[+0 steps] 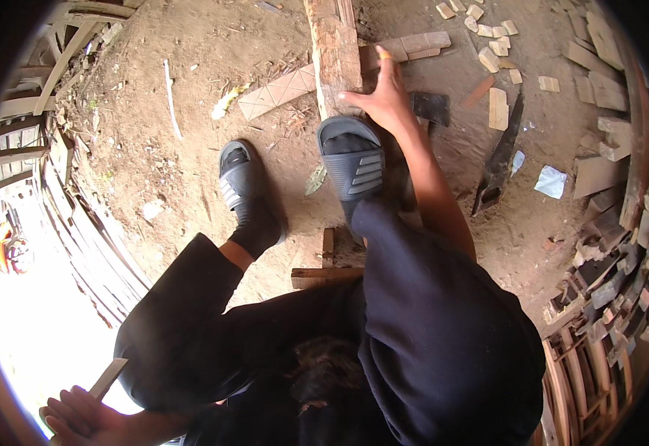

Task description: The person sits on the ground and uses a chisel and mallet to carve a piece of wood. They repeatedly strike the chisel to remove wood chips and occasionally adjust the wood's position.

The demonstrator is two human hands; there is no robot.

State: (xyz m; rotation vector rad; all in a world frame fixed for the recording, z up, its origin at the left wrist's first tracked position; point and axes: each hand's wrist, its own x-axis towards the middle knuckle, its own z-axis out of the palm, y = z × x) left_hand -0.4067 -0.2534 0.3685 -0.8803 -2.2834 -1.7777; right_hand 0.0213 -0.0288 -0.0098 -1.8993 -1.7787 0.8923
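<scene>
At the lower left, my left hand [79, 416] is closed around a flat, narrow strip [108, 375], its material unclear. My right hand [384, 97], thumb and index finger spread, touches a rough upright-running board [328, 52] at top centre, which lies across a scored plank [272, 95]. My right sandalled foot [350, 167] is at the board's near end; my left one [242, 186] rests on the dirt. A dark flat piece [430, 108] lies just right of my right hand, partly hidden by it.
Small wood blocks [494, 59] are scattered at upper right, near a long dark tool [499, 156] and a pale scrap [551, 181]. Stacked offcuts [607, 141] line the right side, timber strips [86, 245] the left. Two short wood pieces [317, 276] lie between my legs.
</scene>
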